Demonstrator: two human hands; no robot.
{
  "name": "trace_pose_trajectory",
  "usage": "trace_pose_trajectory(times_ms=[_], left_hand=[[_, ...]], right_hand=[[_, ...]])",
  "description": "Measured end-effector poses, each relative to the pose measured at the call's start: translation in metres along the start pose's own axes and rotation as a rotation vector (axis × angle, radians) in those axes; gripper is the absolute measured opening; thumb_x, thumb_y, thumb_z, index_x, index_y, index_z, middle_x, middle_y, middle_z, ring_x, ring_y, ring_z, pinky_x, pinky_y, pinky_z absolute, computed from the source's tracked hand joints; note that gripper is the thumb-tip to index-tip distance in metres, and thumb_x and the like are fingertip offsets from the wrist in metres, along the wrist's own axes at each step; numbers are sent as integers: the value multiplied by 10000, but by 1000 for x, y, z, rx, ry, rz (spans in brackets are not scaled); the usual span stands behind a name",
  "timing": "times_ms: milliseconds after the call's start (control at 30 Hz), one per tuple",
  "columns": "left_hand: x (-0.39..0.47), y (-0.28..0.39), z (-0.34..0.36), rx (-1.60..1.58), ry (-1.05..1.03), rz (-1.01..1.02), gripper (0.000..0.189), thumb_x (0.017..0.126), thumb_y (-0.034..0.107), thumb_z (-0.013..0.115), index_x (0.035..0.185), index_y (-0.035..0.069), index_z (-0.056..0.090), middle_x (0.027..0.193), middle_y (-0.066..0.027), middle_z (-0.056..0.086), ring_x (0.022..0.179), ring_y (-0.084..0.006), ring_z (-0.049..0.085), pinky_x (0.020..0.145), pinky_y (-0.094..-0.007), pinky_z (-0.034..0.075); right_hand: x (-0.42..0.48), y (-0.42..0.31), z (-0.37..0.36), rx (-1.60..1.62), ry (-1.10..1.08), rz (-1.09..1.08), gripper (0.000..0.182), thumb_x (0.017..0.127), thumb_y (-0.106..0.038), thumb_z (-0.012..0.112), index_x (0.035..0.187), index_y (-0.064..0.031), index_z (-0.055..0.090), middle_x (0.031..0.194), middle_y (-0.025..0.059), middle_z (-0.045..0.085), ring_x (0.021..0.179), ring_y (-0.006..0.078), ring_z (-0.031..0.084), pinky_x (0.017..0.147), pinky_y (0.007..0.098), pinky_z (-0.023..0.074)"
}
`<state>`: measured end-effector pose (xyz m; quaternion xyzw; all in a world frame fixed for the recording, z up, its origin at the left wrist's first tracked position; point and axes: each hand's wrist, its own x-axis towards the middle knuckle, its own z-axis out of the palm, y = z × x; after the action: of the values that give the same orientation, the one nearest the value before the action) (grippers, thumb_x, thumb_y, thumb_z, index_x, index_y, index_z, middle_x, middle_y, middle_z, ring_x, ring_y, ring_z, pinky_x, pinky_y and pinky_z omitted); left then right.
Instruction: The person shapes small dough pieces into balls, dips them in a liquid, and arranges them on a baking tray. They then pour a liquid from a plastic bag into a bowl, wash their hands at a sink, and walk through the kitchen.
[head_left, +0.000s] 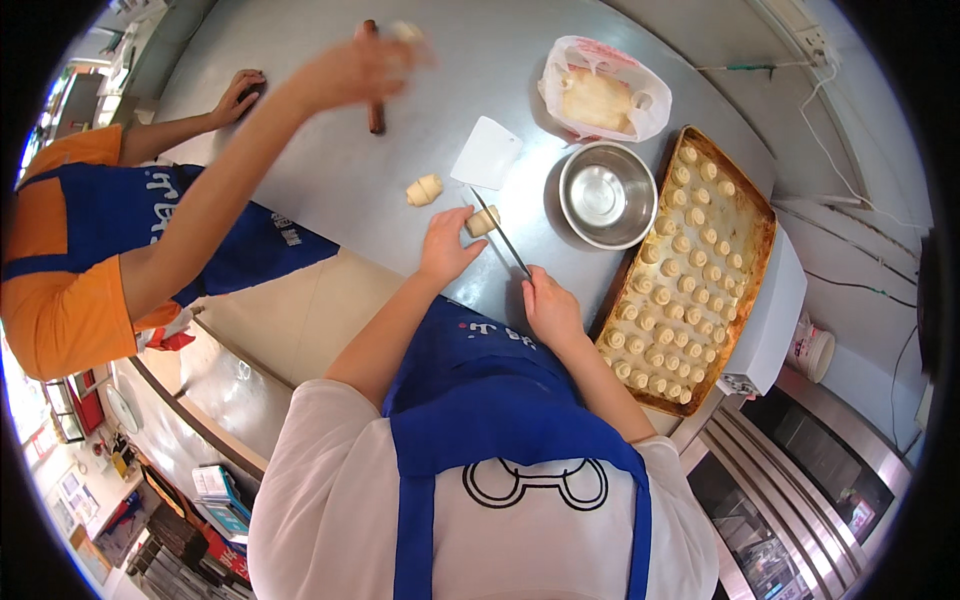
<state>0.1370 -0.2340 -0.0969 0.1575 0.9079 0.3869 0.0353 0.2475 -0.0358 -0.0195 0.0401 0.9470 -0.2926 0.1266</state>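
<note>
My left hand (451, 244) holds a small rolled piece of dough (481, 223) on the metal table (420, 255), its thumb and fingers around the left end. In my right hand (553, 306) is the handle of a long, thin knife (504, 235). The blade slants across the dough roll; whether it has cut in, I cannot tell. Up and to the left of my left hand lies a second dough roll (424, 190) with seams across it. A white plastic dough scraper (487, 154) lies flat just beyond the knife tip.
A steel bowl (636, 231) stands right of the knife, below a plastic bag (655, 112) holding pale dough sheets. Farther right, a baking tray (750, 206) carries several spiral dough pieces. At left, a co-worker's blurred hand (375, 67) passes over a wooden rolling pin (376, 116).
</note>
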Motion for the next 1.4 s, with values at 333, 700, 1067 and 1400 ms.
trace_pose_trajectory(times_ms=[333, 700, 1067, 1400], left_hand=[[-1, -12, 15, -131, 88, -22, 385, 756, 190, 816, 1104, 88, 685, 1047, -82, 684, 894, -275, 655, 766, -381, 541], [11, -9, -2, -129, -58, -20, 355, 758, 191, 801, 1069, 87, 664, 965, -72, 637, 881, -262, 643, 751, -381, 538], [50, -14, -33, -83, -269, 4, 398, 775, 321, 822, 1051, 67, 689, 1001, -80, 655, 820, -236, 669, 752, -363, 549], [266, -90, -57, 452, -12, 35, 654, 801, 290, 771, 1350, 20, 539, 1297, -186, 593, 1199, -375, 553, 1023, -446, 459]], right_hand=[[10, -16, 16, -128, -42, 64, 223, 1015, -228, 484, 1117, -37, 537, 881, 204, 700, 763, 399, 696, 681, 494, 566], [19, -29, 28, -207, -148, 155, 202, 1003, -213, 495, 1073, -26, 522, 770, 220, 680, 716, 401, 690, 629, 521, 554], [19, -11, 54, -25, -67, 191, 236, 1009, -230, 487, 1173, -67, 531, 837, 220, 688, 739, 417, 677, 662, 534, 542], [-26, -31, 2, 74, 288, 218, 250, 999, -241, 532, 1201, -93, 548, 965, 159, 701, 810, 351, 690, 686, 455, 563]])
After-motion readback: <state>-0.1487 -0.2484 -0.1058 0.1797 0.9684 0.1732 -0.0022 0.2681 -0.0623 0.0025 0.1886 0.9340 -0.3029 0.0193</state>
